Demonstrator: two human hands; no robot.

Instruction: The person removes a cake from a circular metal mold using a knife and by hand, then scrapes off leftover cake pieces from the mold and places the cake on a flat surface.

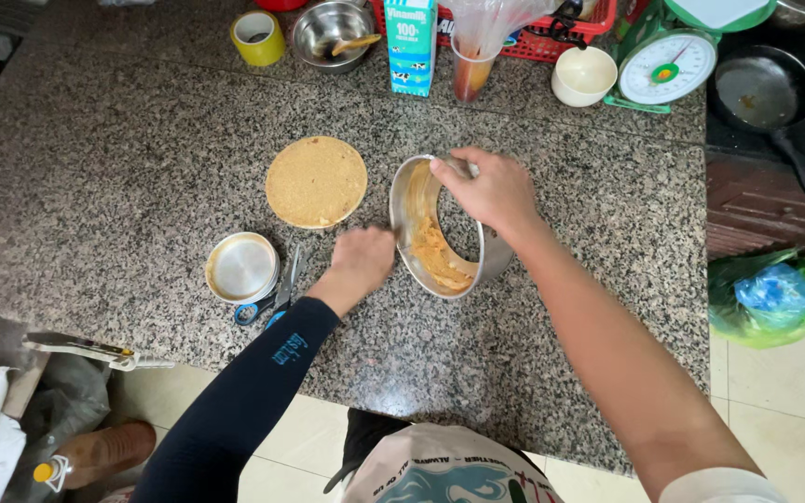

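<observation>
A steel ring mould (410,191), lined with tan crumb mixture (440,261), stands tilted on edge on the granite counter (142,168). My left hand (362,261), in a dark sleeve, rests fisted against the mould's left wall. My right hand (488,189) grips the mould's top rim, with a bit of metal showing under the fingers. A round tan crumb disc (316,181) lies flat just left of the mould.
A round metal tin (241,268) and blue-handled scissors (277,296) lie at the left. Along the back stand a tape roll (258,37), steel bowl (332,33), milk carton (411,45), cup (470,70), white bowl (583,75), kitchen scale (668,63) and pan (764,88).
</observation>
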